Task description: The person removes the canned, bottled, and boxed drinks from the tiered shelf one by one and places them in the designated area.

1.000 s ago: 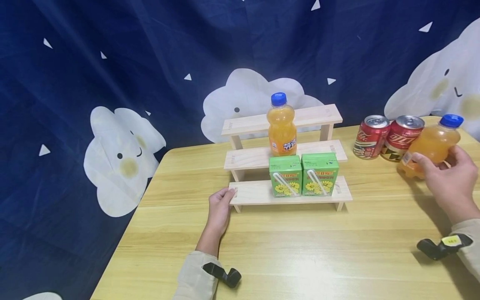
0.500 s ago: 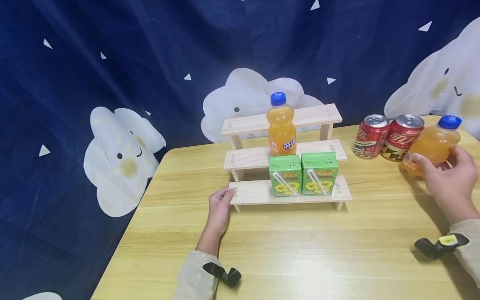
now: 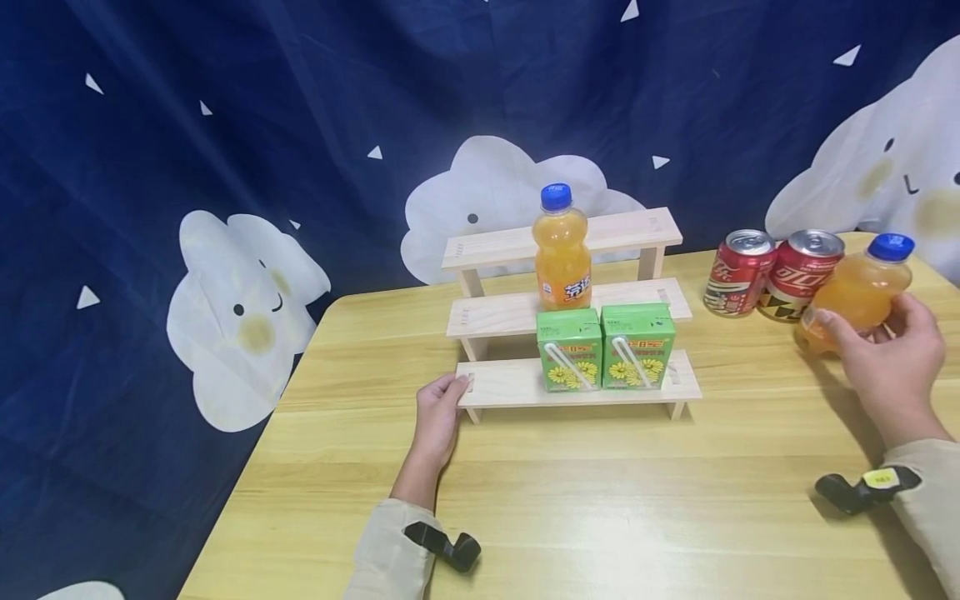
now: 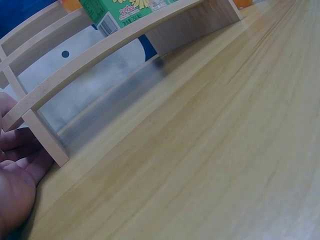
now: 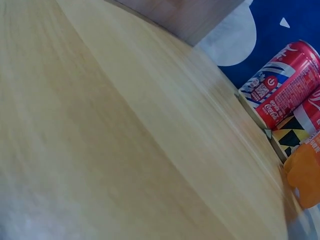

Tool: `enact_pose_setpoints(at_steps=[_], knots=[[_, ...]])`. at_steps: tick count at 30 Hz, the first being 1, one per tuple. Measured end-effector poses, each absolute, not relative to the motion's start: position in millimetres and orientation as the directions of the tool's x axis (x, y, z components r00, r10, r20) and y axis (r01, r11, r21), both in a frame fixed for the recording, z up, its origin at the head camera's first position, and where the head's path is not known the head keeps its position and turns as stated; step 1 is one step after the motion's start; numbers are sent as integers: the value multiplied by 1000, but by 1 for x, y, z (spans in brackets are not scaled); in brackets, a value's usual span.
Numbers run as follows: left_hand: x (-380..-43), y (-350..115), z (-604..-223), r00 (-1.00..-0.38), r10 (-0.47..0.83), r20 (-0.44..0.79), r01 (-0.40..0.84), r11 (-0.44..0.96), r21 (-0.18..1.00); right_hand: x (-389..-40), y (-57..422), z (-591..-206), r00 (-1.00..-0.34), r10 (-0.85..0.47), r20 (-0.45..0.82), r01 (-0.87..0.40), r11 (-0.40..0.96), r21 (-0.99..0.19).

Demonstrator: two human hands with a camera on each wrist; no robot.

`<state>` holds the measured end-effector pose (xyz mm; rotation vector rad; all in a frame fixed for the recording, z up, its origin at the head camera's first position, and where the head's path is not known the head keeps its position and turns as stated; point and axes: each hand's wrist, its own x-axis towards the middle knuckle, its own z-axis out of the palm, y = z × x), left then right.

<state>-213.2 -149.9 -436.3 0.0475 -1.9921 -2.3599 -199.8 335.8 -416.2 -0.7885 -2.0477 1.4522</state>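
Note:
My right hand [image 3: 892, 358] grips an orange soda bottle [image 3: 862, 292] with a blue cap, which leans over at the right side of the table. Its base [image 5: 305, 172] shows low at the right edge of the right wrist view. At the lowest board's left end, my left hand [image 3: 437, 417] holds the three-step wooden rack [image 3: 498, 383], thumb on top. In the left wrist view its fingers reach beside the rack's leg [image 4: 47, 140]. Two green drink boxes, one left [image 3: 570, 362] and one right [image 3: 637, 350], stand on that board. Another orange soda bottle [image 3: 562, 250] stands upright on the middle step.
Two red cola cans, one left [image 3: 738, 275] and one right [image 3: 798, 275], stand beside the held bottle. The rack's top board [image 3: 630, 229] runs behind the upright bottle. A dark blue curtain [image 3: 360, 83] with clouds hangs behind the wooden table [image 3: 570, 500].
My right hand and the tilted bottle have shifted slightly left, and the blue cap sits a little lower. The left hand keeps its hold on the rack.

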Motion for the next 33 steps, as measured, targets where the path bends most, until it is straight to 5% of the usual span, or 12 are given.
enact_pose_setpoints(at_steps=[13, 33], knots=[[-214, -150, -437, -998, -67, 7, 18, -167, 986, -191, 338, -428, -741, 672, -12, 274, 286, -918], [-214, -151, -436, -998, -55, -2, 6, -140, 990, -167, 315, -369, -698, 709, 97, -2, 134, -991]])
